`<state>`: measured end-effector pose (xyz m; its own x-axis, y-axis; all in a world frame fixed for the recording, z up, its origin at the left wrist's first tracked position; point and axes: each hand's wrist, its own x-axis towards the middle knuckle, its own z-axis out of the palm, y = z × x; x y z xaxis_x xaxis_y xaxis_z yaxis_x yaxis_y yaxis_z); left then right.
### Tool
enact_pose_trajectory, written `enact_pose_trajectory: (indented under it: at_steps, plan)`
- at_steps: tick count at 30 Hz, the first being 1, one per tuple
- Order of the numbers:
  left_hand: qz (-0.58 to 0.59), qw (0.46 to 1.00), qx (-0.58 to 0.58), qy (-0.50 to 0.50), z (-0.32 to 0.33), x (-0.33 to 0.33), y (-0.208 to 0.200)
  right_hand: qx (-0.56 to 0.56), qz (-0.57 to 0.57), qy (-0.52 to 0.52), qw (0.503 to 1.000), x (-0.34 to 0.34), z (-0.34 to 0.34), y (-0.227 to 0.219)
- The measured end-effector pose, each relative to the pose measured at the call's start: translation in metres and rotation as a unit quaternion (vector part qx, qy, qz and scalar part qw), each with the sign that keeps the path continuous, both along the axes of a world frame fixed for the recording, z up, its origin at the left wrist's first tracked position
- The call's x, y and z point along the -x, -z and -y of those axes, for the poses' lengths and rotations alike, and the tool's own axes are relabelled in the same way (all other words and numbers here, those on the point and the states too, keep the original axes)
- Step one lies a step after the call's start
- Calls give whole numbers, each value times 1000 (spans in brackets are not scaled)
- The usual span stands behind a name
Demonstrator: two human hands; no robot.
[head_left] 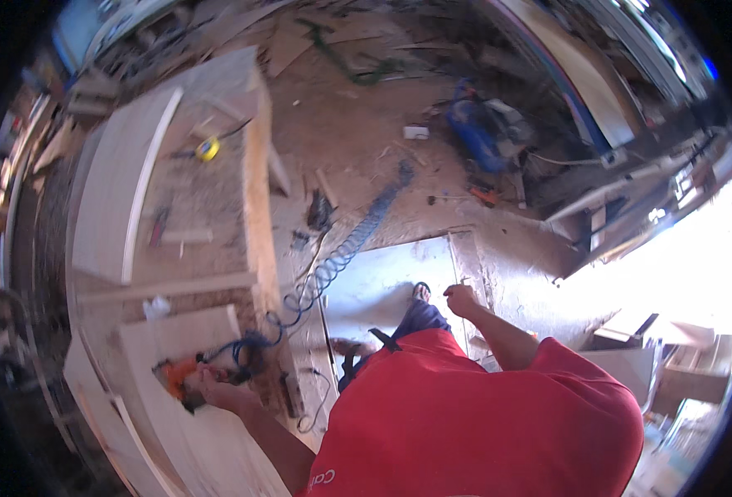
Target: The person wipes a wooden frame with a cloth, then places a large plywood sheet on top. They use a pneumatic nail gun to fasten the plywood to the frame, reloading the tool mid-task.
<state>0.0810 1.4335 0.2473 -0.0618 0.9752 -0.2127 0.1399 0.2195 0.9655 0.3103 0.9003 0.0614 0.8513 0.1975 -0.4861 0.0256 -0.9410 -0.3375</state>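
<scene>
My left hand (211,388) is closed round an orange nail gun (178,375), which rests on or just above a pale wooden panel (154,414) on the workbench. From the tool a blue coiled air hose (326,273) runs across the bench edge and along the floor. My right hand (462,301) hangs out in front of my body, away from the bench, with its fingers curled in. Whether anything small lies in those fingers is hidden.
On the workbench (254,190) lie a yellow tape measure (207,149), pliers (159,225) and a white-edged board (125,186). A large pale sheet (391,277) lies on the floor under my feet. A blue machine (475,132) stands ahead; stacked wood pieces (689,356) are at the right.
</scene>
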Motion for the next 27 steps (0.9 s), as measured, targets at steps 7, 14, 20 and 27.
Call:
enact_pose_trajectory:
  at_steps: [7, 14, 20, 27]
  plan:
    - [-82, 944, -73, 312, 128, -205, 78, 9, -47, 221, 974, 17, 164, 50]
    - [-300, 734, -202, 575, 242, -301, 205, 87, -12, 392, 916, 6, 341, -7]
    - [-378, 672, 105, 628, 288, -335, 274, 28, 48, 493, 868, -45, 430, -66]
    - [-483, 491, 33, 724, 358, -477, 311, -33, 303, 495, 814, -175, 493, -181]
